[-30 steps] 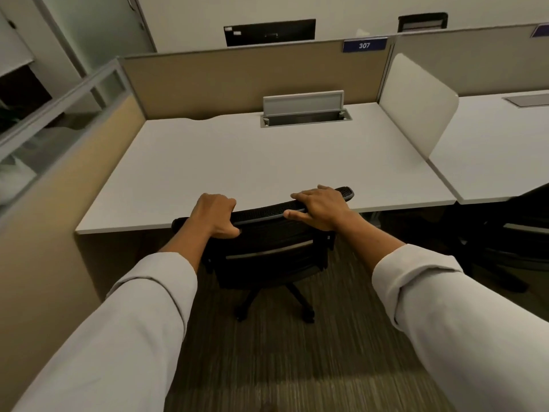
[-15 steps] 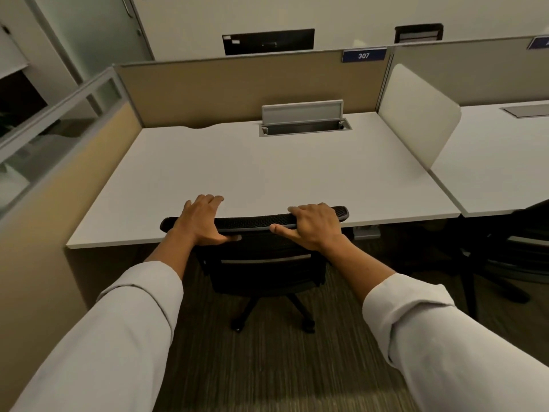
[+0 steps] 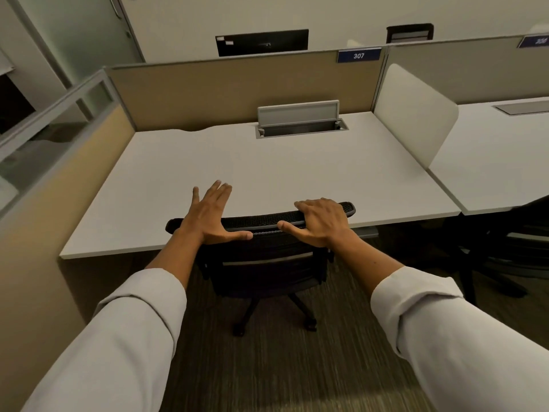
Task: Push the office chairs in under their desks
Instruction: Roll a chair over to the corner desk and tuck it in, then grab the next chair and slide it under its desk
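Black chair (image 3: pixel 264 263) tucked at white desk (image 3: pixel 267 168) near edge; left hand (image 3: pixel 208 217) splayed flat, fingers apart; right hand (image 3: pixel 322 223) draped loose on backrest top, unclenched

Left hand (image 3: pixel 209 217) flat, fingers splayed, right hand (image 3: pixel 322 223) seemingly loosely draped

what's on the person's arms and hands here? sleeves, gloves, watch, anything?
Both arms wear long, loose, light-coloured sleeves, the cuffs pushed up so the forearms are bare. The left hand and right hand are bare: no gloves, and no rings, watch or markings visible.
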